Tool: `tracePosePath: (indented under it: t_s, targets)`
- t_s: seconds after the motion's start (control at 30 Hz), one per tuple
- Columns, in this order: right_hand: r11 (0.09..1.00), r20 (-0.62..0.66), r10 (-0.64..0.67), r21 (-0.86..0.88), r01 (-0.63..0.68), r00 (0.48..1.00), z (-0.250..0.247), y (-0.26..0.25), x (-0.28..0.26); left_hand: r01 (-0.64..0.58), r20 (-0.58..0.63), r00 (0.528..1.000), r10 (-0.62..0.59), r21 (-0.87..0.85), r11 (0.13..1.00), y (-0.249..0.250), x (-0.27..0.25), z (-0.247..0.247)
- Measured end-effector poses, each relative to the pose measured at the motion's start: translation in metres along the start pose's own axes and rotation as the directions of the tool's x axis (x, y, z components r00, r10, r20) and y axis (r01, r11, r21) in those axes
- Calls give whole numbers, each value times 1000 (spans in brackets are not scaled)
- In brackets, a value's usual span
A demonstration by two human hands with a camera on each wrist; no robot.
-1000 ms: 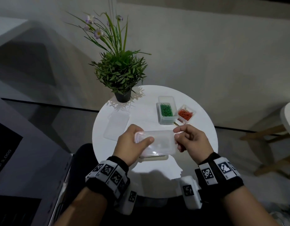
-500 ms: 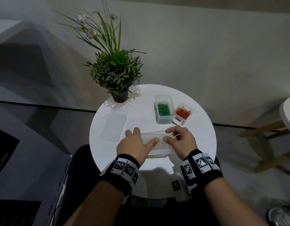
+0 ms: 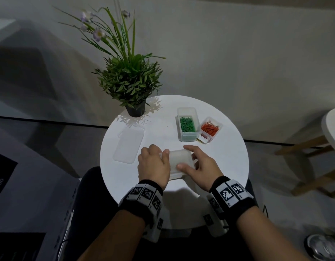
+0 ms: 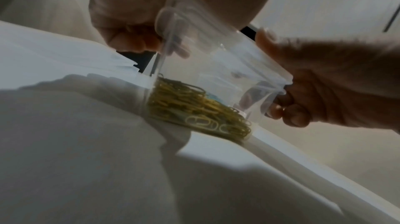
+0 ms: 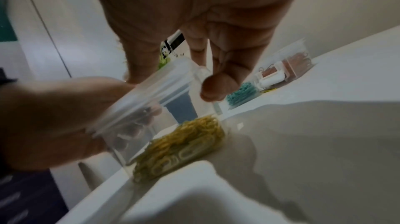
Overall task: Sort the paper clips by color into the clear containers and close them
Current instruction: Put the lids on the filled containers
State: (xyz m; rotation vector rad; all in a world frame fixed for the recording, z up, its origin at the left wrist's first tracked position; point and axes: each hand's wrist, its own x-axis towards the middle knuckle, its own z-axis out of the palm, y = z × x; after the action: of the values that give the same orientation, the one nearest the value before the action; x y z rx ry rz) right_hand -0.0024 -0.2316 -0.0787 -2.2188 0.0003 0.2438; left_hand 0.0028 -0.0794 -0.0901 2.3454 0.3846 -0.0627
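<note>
A clear container of yellow paper clips (image 4: 194, 113) (image 5: 184, 145) stands at the table's near edge. A clear lid (image 3: 180, 161) (image 4: 216, 42) (image 5: 151, 94) lies on top of it, slightly tilted. My left hand (image 3: 160, 153) (image 4: 138, 39) grips the lid's left end, thumb on top. My right hand (image 3: 196, 161) (image 5: 207, 77) grips its right end, thumb pressing the top and fingers curled under the rim. An open container of green clips (image 3: 187, 125) and a smaller one of orange clips (image 3: 210, 129) stand at the back right.
A spare clear lid (image 3: 129, 146) lies flat on the round white table (image 3: 228, 161) to the left. A potted plant (image 3: 132, 85) stands at the table's far left edge. A wooden stool (image 3: 313, 153) is off to the right.
The lid, held above the table a second ago, has come down onto the yellow-clip container. Both hands moved down with it and closed in on its ends.
</note>
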Motion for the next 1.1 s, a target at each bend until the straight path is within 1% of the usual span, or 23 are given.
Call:
tracePosePath:
  t_s: [0.07, 0.13, 0.23, 0.27, 0.33, 0.4, 0.6, 0.67, 0.7, 0.77, 0.8, 0.83, 0.93, 1.0, 1.1]
  targets:
    - [992, -59, 92, 87, -86, 994, 3, 2, 3, 5, -5, 1000, -5, -8, 1000, 1, 0, -1]
    - [988, -96, 134, 96, -125, 986, 6, 2, 5, -14, -18, 1000, 14, 5, 1000, 2, -2, -1]
    - [995, -119, 89, 57, -82, 989, 7, 1, 6, -103, -29, 994, 107, 111, 988, 2, -3, 0]
    - [996, -130, 78, 51, -72, 988, 7, 1, 7, -116, -30, 992, 121, 117, 986, 2, -2, 0]
    - [997, -144, 76, 25, -74, 987, 7, 1, 8, -110, -24, 993, 113, 94, 989, 3, 0, 1]
    - [995, -145, 102, 18, -101, 984, 7, 1, 10, -92, -22, 995, 93, 66, 994, 5, 2, 2]
    - [966, -72, 184, 198, -167, 980, 5, -1, 9, -72, -34, 997, 67, -161, 984, 2, 1, -5]
    - [962, -51, 198, 201, -184, 979, 3, -1, 8, -33, -37, 999, 27, -159, 987, -3, 0, -15]
    - [961, -46, 202, 203, -188, 978, 1, -2, 7, -7, -16, 1000, 5, -142, 990, -6, -1, -22]
    - [952, -38, 209, 234, -195, 977, 0, -2, 7, 46, 52, 998, -40, -110, 993, -13, 0, -34]
    - [942, -31, 219, 268, -203, 975, 0, -3, 6, 70, 91, 994, -60, -119, 990, -16, 1, -38]
    - [927, -18, 231, 309, -215, 973, 0, -4, 6, 98, 123, 989, -78, -163, 982, -19, 1, -41]
    - [876, 29, 264, 412, -252, 964, 1, -5, 5, 194, 194, 972, -131, -353, 915, -22, 1, -43]
    - [853, 43, 271, 452, -260, 962, -1, -5, 5, 272, 255, 953, -166, -473, 838, -22, 0, -44]
    - [843, 35, 265, 476, -249, 964, -4, -4, 5, 348, 328, 926, -186, -552, 758, -23, -2, -43]
